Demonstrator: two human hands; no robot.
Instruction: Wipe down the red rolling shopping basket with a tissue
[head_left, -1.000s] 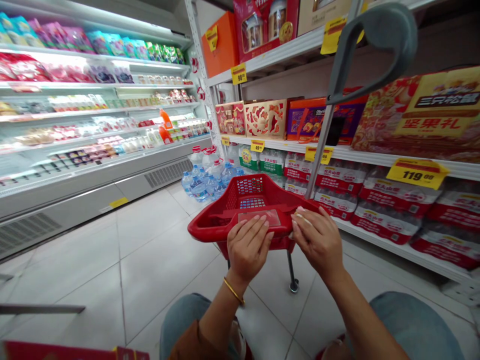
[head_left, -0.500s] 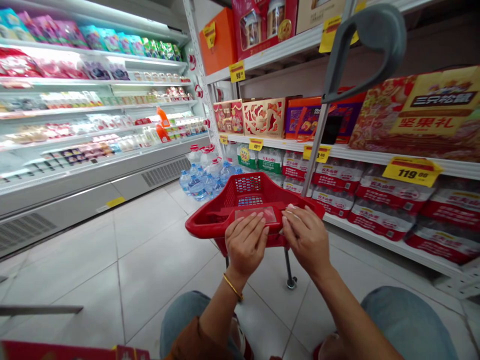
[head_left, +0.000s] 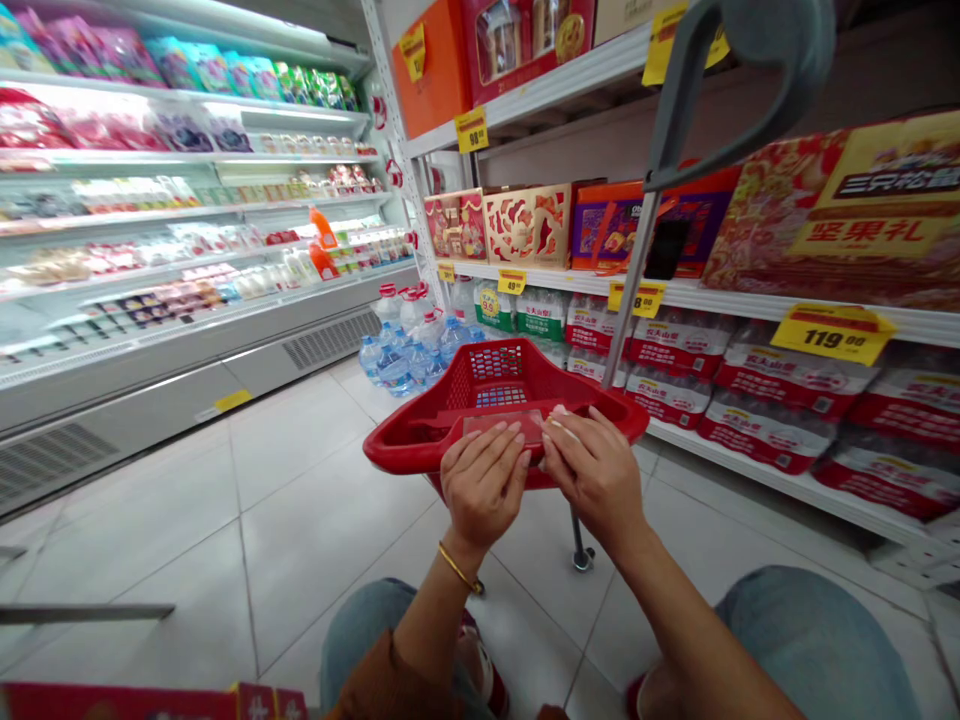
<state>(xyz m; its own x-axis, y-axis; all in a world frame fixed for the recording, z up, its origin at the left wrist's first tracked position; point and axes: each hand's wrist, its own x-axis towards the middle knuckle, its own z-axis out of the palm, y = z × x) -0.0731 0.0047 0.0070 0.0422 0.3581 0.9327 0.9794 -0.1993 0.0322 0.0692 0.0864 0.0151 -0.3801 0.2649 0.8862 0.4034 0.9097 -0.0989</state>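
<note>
A red wheeled shopping basket [head_left: 420, 445] stands on the tiled floor in front of me, with a grey pull handle [head_left: 739, 70] rising to the upper right. My left hand [head_left: 480, 490] lies on the basket's near rim, fingers resting on a small clear rectangular panel [head_left: 504, 427] there. Beside it, my right hand [head_left: 596, 475] touches the panel's right end with curled fingers, pinched around something small I cannot make out. A gold bangle sits on my left wrist. My knees in blue jeans show below.
Shelves on the right carry gift boxes [head_left: 529, 225] with yellow price tags [head_left: 832, 333], and packs of bottled water [head_left: 679, 350] below. Large water bottles [head_left: 405, 350] stand on the floor by the shelf end. A chilled display case [head_left: 187, 220] runs along the left.
Both hands have slid slightly left along the basket's rim and come closer together; the view has shifted a little.
</note>
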